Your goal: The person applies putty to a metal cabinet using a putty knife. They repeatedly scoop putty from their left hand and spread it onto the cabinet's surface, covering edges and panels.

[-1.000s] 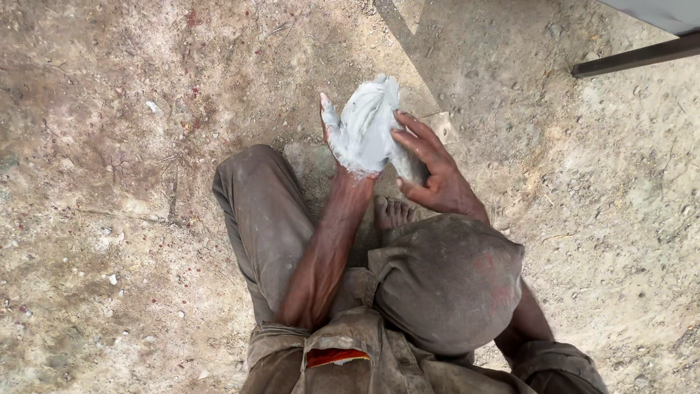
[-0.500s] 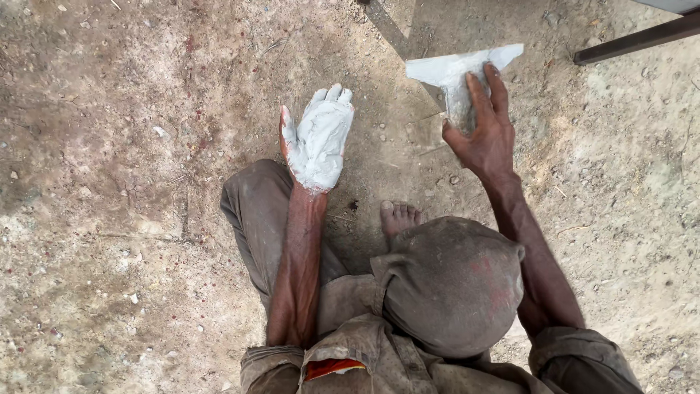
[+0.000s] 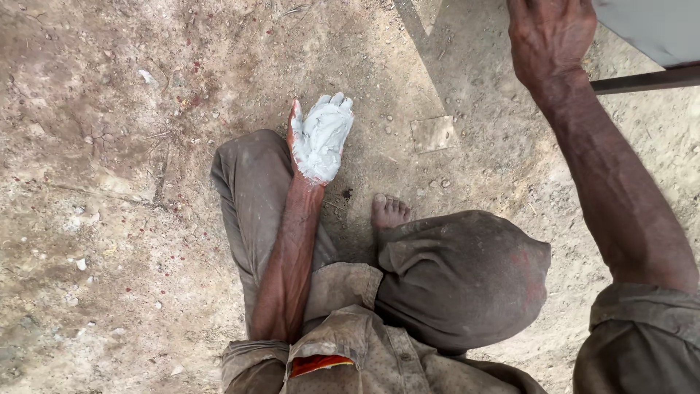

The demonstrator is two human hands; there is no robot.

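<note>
I squat on bare dirt ground point(image 3: 109, 182). My left hand point(image 3: 321, 138) is held palm up over my left knee point(image 3: 251, 168), its palm and fingers coated in thick white paste, fingers close together and holding no object. My right hand point(image 3: 550, 36) is stretched far forward at the top right, its back towards me. Its fingertips are cut off by the top edge, so anything in its grip is hidden. It is just left of a pale grey panel point(image 3: 656, 25).
A dark metal bar point(image 3: 642, 79) runs under the pale panel at the upper right. A flat square stone point(image 3: 432, 133) lies in the dirt ahead. My bare foot point(image 3: 390, 211) shows beside my right knee point(image 3: 467, 277). Small pebbles are scattered around.
My right hand has gone further forward and up, and the white piece it held is out of sight. The paste-coated left hand stays over the left knee.
</note>
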